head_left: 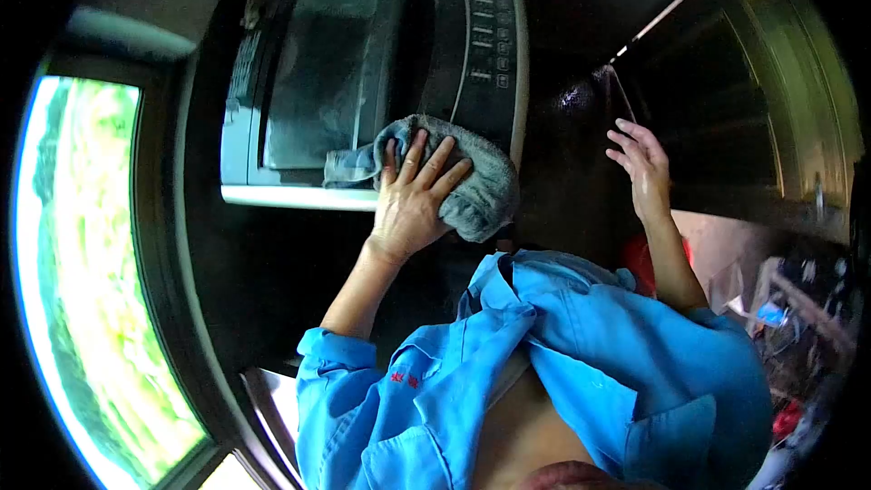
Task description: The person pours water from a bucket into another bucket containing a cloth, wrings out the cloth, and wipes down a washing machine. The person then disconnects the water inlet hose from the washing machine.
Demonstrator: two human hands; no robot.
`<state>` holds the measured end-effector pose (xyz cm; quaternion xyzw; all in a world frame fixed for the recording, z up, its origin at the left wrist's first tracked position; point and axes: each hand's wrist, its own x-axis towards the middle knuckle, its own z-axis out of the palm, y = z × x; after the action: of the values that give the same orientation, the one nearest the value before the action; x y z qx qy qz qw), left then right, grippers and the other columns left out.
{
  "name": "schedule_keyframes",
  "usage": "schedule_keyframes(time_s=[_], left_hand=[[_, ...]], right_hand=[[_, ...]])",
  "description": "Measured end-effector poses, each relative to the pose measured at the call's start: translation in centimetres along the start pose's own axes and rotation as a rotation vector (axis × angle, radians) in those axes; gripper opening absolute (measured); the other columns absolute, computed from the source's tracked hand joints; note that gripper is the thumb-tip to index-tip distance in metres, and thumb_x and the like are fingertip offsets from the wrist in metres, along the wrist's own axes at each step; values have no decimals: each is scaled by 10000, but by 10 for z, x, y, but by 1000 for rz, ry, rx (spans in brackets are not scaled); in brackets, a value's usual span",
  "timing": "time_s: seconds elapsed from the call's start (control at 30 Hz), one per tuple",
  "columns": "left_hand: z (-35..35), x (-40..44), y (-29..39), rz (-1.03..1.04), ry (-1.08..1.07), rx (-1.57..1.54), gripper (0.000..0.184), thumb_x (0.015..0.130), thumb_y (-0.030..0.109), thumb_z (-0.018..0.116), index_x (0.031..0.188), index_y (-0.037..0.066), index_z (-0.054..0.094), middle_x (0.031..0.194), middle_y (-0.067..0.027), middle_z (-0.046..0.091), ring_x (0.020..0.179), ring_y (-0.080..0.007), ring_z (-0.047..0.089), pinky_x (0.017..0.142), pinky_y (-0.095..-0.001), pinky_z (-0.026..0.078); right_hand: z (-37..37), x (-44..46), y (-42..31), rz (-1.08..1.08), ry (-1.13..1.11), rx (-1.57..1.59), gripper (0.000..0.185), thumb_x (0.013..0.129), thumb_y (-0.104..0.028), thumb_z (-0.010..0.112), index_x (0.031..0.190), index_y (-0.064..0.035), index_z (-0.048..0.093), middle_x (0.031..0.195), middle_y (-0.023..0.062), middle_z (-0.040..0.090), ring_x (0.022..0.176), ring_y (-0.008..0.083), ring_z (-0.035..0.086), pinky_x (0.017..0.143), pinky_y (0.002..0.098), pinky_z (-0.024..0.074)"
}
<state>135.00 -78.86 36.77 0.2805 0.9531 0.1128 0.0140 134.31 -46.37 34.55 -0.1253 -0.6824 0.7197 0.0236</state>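
L hand (413,209) on cloth (485,186); m/wave (331,63) txt (487,36) illegible.

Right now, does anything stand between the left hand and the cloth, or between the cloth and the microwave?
Nothing visible does: the left hand lies spread on the gray cloth, which appears to rest against the microwave. The right hand is apart from both.

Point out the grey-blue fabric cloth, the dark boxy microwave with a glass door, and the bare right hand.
Grey-blue fabric cloth (481,189): head view, on its bunched part.
Dark boxy microwave (349,73): head view, on its door glass.
Bare right hand (647,172): head view, mid-hand.
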Motion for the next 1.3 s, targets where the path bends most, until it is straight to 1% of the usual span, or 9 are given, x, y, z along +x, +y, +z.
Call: schedule_keyframes(time_s=[0.13, 0.3, 0.57, 0.8, 0.97, 1.1, 1.17, 1.2, 1.3], left_hand=[[13, 62, 12, 38, -69, 108, 787, 582, 343, 706, 1293, 260, 379, 1412, -49, 238, 1308, -349, 142, 984, -643, 81], [13, 155, -13, 29, -153, 275, 742, 668, 410, 685, 1312, 286, 338, 1414, -22, 240, 1312, -295, 168, 1019, -613, 65], [42, 281, -71, -150, 123, 409, 693, 714, 510, 599, 1312, 269, 344, 1413, -36, 247, 1301, -311, 200, 1003, -603, 120], [40, 150, 2, 46, -29, 287, 768, 625, 405, 690, 1303, 256, 362, 1382, -126, 262, 1243, -406, 257, 940, -606, 230], [33, 71, 50, 26, -177, 187, 869, 545, 333, 742, 1313, 271, 340, 1406, -143, 176, 1269, -430, 164, 961, -607, 216], [16, 65, 55, 39, -218, -12, 830, 575, 218, 749, 1307, 203, 358, 1401, -144, 208, 1282, -397, 178, 983, -592, 206], [-3, 50, 34, 82, -105, -691, 657, 653, 112, 698, 1252, 125, 430, 1369, -156, 283, 1271, -357, 247, 1012, -521, 225], [-13, 37, 29, 128, 162, -583, 490, 717, 38, 633, 1184, 62, 488, 1333, -163, 344, 1241, -330, 318, 1017, -453, 258], [-8, -20, -6, -320, 632, -247, 333, 759, 85, 598, 1084, 49, 532, 1321, -181, 332, 1259, -355, 260, 1015, -519, 220]], right_hand=[[-5, -9, 8, 42, 34, 100, 257, 866, -97, 493, 1106, -5, 503, 1159, 103, 508, 1012, 194, 539, 798, 314, 476], [-7, -12, 16, -18, 38, 130, 250, 865, -72, 492, 1103, 5, 503, 1148, 104, 514, 990, 190, 553, 786, 302, 486], [-41, -51, 28, -15, 208, -50, 227, 871, -50, 467, 1086, 10, 510, 1111, 99, 535, 969, 187, 565, 769, 280, 486], [-54, -70, 66, 221, 255, 147, 219, 852, -60, 494, 1061, -7, 530, 1044, 85, 564, 930, 183, 581, 756, 285, 489], [8, -52, 78, 168, -16, 145, 291, 843, -110, 527, 1118, -21, 494, 1096, 107, 547, 890, 182, 587, 730, 289, 493], [79, -49, 76, 46, -170, 127, 587, 810, -250, 610, 1307, -90, 342, 1277, 172, 408, 1092, 267, 472, 930, 364, 376], [104, -52, 63, -293, -171, -241, 692, 757, -304, 662, 1331, -134, 315, 1336, 210, 294, 1206, 357, 323, 1003, 442, 269], [115, -53, 59, -295, -171, -245, 692, 757, -304, 662, 1331, -134, 315, 1336, 210, 294, 1206, 357, 323, 1003, 442, 269], [142, -36, 62, -442, -55, -597, 810, 635, -341, 747, 1319, -201, 335, 1374, 227, 145, 1205, 484, 214, 969, 571, 238]])
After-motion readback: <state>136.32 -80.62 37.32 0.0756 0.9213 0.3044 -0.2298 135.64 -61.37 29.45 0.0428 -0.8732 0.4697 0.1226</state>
